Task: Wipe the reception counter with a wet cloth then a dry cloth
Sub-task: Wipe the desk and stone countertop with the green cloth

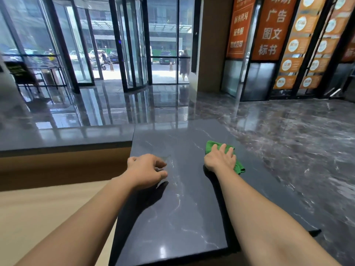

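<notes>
Counter (178,217) of dark veined stone runs away from the near edge, glossy and likely slick once wet. At its left side the left hand (147,169) sits with fingers loosely curled, holding nothing. Further on, near the right edge, the right hand (220,160) presses flat, fingers spread, on a green cloth (239,168). The cloth looks soft, light and bunched, so a flat palm over its middle should steer it better than a pinch. Beyond lie the floor (288,141) and glass doors (134,54).

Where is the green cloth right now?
The green cloth lies right of centre in the head view, on the dark counter, under the right hand and its spread fingers.
</notes>
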A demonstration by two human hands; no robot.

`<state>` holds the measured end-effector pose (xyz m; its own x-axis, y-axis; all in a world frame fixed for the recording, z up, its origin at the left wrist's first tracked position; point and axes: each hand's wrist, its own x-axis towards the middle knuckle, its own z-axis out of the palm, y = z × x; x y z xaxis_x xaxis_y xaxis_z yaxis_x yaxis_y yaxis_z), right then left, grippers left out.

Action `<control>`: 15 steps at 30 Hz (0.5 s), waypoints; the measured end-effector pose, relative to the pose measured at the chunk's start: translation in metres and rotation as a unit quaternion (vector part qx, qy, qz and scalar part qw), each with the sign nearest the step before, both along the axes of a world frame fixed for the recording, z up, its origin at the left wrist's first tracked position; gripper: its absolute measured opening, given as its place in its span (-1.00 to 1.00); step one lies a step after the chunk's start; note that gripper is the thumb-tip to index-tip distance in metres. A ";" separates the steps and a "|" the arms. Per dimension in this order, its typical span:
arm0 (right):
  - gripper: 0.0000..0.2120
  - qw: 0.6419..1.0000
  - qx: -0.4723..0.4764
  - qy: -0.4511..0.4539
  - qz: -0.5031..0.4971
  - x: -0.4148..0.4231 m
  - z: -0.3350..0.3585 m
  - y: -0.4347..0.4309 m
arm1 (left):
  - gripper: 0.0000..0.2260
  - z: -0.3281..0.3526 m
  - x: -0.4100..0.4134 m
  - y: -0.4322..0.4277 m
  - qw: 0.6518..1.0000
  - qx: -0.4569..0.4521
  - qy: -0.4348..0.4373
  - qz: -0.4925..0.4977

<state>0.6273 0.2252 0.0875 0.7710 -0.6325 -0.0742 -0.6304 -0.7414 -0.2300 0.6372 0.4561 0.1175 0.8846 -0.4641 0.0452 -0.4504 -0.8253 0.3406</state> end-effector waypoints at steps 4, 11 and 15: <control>-0.42 0.999 0.001 0.001 0.037 0.047 0.001 0.004 | -0.60 -0.010 0.033 0.021 0.986 -0.141 0.065 0.065; -0.42 0.994 0.002 -0.012 0.104 0.123 0.001 0.037 | -0.50 -0.028 0.060 0.049 0.834 -0.418 0.229 0.278; -0.43 0.985 0.007 -0.027 0.171 0.151 0.001 0.089 | -0.63 -0.042 0.070 0.052 0.683 -0.556 0.347 0.321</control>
<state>0.7782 0.3142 0.0888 0.9419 -0.3342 -0.0345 -0.3309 -0.9049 -0.2675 0.7077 0.5084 0.0750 0.8768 0.0098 -0.4808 0.4727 0.1670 0.8653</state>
